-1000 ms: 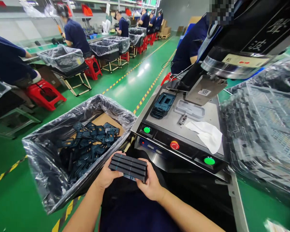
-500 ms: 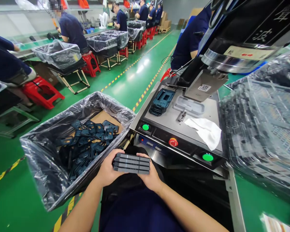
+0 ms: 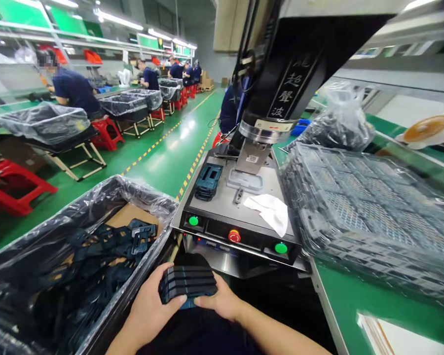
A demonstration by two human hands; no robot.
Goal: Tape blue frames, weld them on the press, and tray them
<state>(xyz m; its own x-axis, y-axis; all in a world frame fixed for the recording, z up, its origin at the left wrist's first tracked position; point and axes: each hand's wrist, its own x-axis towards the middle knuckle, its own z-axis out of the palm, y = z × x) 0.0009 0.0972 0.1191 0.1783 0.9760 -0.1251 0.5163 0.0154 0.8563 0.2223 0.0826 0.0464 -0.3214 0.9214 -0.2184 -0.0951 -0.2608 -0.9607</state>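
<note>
**Stack of dark plastic frames, clamped between both hands just in front of the welder.**
Left hand and right hand pressed in from either side, palms against the stack's ends. Lined bin of loose frames stood immediately left. Ultrasonic welder stood ahead, its steel bed carrying a smaller blue frame stack and white cloth. Red stop button sat between two green buttons. Grey plastic crate lay right. Seated co-workers lined the green aisle beyond.
</note>
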